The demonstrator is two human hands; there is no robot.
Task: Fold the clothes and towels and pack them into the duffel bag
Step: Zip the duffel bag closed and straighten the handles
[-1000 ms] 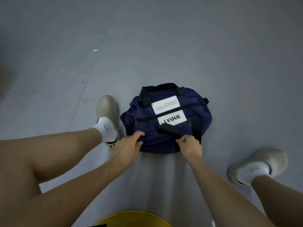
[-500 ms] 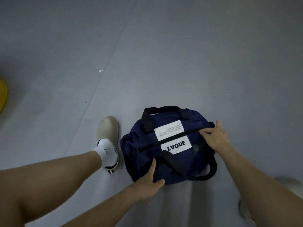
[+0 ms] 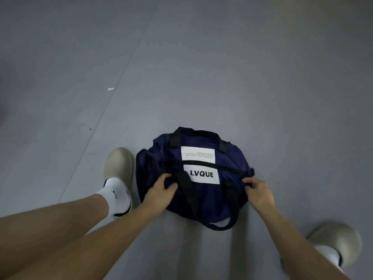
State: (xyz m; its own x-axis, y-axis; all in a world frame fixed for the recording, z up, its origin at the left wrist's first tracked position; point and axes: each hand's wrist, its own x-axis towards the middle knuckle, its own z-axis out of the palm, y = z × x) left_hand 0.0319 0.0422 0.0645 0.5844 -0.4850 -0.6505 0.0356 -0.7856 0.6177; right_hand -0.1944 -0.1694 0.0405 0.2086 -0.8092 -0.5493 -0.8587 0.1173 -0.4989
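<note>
**Holding the duffel bag at both ends on the floor**

Resting on the grey floor right in front of the person, the navy duffel bag lies between their feet, with its left end just beside the left shoe. The left grip, a bare hand, is on the near left part of the bag. Its fingers and thumb curl into the fabric next to the black near handle, which droops in a loop onto the floor. The right grip, also bare, is at the bag's right end, with its fingertips pinching the fabric close to where the zip finishes. The zip is a black line running across the top, and it looks closed. A white label with small print sits above the zip, and a white label reading LVQUE sits below it. The far handle arches over the bag's far edge.

The left shoe is a beige clog worn over a white sock. The right shoe is blurred near the lower right corner, well apart from the bag. A small white speck lies on the floor farther off.
</note>
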